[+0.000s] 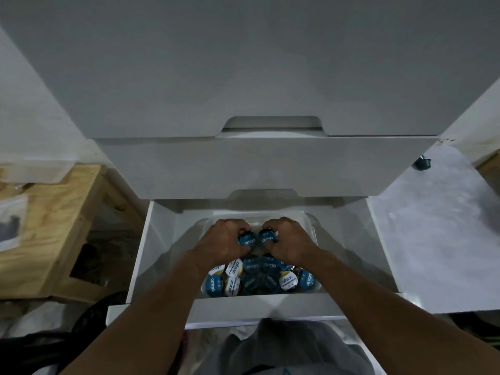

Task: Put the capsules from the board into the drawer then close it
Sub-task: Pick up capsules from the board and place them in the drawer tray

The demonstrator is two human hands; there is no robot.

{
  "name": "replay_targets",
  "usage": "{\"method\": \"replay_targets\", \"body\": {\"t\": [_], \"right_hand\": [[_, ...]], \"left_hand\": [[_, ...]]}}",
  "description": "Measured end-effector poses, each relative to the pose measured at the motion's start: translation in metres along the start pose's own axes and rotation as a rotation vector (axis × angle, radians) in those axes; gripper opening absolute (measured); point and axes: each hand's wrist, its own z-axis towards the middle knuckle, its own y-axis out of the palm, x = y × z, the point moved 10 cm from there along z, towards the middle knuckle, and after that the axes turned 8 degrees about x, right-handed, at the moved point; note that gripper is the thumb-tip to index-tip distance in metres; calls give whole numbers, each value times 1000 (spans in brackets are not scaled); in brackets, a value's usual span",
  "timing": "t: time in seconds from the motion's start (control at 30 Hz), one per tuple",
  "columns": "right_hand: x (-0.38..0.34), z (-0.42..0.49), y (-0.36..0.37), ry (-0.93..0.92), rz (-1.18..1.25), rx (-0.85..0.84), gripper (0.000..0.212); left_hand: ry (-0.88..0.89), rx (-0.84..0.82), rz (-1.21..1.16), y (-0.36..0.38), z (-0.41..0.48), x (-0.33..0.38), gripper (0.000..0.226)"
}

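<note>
Two capsules are pinched by left hand and right hand over the open drawer; release seems due next.

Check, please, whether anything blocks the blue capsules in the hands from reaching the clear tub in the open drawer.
Nothing visible does: left hand and right hand hold blue foil-lidded capsules directly over the clear plastic tub in the open white drawer.

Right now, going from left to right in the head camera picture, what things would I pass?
Wooden stand → left hand gripping a blue capsule → second blue capsule gripped by the right hand → lone capsule lying on the white board.
</note>
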Motion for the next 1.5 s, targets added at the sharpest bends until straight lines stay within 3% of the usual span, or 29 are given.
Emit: {"method": "replay_targets", "body": {"t": [0.17,0.73,1.1,1.5], "right_hand": [[0,1,-2,0,7,2,35],[7,-8,-2,30,33,-58,38],[9,-7,-9,24,21,-63,43],[8,-10,-47,-157,-120,33,37]], "left_hand": [[-14,15,-4,-1,1,-2,34],[-18,-38,44,1,-4,6,31],[-46,47,71,-9,-8,17,32],[-141,238,598,-38,-30,70,39]]}}
